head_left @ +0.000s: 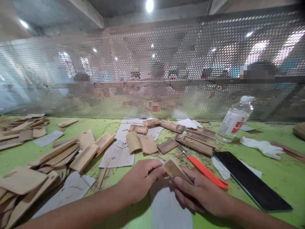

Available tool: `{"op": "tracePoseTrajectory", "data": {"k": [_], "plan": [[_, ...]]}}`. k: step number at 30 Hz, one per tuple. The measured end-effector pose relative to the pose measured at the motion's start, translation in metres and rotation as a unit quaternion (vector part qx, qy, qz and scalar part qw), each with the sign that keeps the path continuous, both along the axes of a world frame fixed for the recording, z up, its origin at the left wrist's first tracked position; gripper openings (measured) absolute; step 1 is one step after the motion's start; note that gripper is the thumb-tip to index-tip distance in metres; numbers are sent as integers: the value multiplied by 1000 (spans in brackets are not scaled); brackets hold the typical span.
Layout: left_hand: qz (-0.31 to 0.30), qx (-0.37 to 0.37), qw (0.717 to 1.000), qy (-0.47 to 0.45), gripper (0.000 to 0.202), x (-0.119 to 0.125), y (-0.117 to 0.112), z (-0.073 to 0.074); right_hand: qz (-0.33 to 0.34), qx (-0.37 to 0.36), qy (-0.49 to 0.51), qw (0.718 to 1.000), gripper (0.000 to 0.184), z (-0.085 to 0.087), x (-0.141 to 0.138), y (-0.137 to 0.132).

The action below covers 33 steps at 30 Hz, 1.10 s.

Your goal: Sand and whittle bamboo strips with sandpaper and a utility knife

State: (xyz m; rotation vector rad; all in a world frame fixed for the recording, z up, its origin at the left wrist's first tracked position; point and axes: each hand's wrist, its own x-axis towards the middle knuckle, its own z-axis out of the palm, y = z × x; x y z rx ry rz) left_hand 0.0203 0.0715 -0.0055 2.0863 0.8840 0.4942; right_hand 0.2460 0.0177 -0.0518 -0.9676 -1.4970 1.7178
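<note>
Wooden piece (176,171), one, small: resting in both hands above a pale paper strip (170,208) on the green bench (89,124). Left hand (139,181): pinching its upper left end between thumb and fingers. Right hand (203,190): gripping its lower right end. Orange-handled knife (206,173), one: lying between right hand and phone (252,183). Capped bottle (234,122), one: standing beyond the phone. Pale curved slats (23,179), many: lying heaped at left.

perforated screen (133,63) behind green tabletop (281,178)
</note>
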Motion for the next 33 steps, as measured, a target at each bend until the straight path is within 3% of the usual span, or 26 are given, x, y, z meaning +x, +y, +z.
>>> {"op": "tracePoseTrajectory", "data": {"k": [4,7,9,12,14,17,19,21,26,30,33], "plan": [[-68,77,992,71,43,-5,-1,-5,-2,19,-4,1000,44,1,-3,-2],[-135,78,981,112,82,-12,-4,-4,-36,64,-49,996,49,6,-1,-5],[-140,66,975,161,98,-16,-6,-1,-61,157,-131,977,49,12,4,-7],[-128,50,963,231,114,-18,-6,5,-63,321,-318,890,45,21,12,-6],[-131,48,961,241,119,-18,-4,5,-43,376,-429,820,45,22,13,-4],[-135,51,962,231,121,-17,-2,3,-21,436,-502,747,36,18,8,0],[-136,52,963,229,121,-17,-1,1,-16,478,-505,718,31,14,6,2],[-135,50,962,234,121,-17,-1,0,-10,482,-495,723,30,13,6,2],[-133,49,961,236,123,-16,-2,1,23,417,-448,790,28,21,3,-5],[-154,46,957,241,119,-17,-1,2,69,444,-465,763,29,19,-3,-9],[-151,47,957,242,118,-19,0,2,41,463,-506,727,26,12,-1,-6]]}}
